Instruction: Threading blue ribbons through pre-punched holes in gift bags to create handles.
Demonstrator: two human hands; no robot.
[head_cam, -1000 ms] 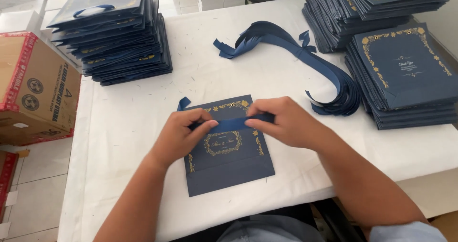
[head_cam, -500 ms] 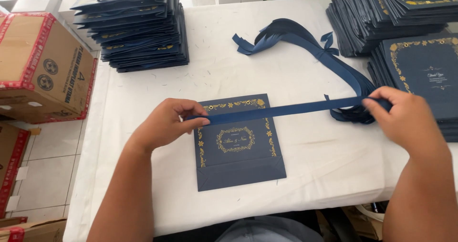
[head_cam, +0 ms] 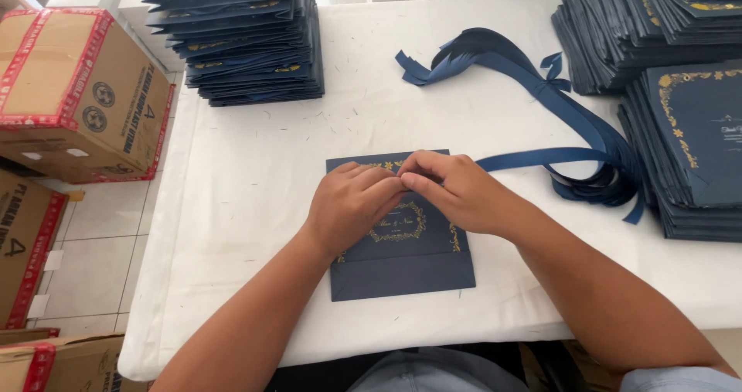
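Both hands meet at the top edge of the flat dark blue paper bag with gold print (head_cam: 402, 245) on the white counter (head_cam: 247, 206). The left hand (head_cam: 352, 206) and right hand (head_cam: 456, 191) pinch the long dark blue ribbon (head_cam: 541, 158) there. It looks like the ribbon-fixing step; next calls for a steady, tight pinch.

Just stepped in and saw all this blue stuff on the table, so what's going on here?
A person is working a dark blue ribbon at the top edge of a flat navy paper bag with gold ornament, lying on the white table. The left hand and right hand meet there, fingertips pinched together. The ribbon trails right toward a bundle of ribbons. Stacks of similar bags sit around, and cardboard boxes stand on the floor.
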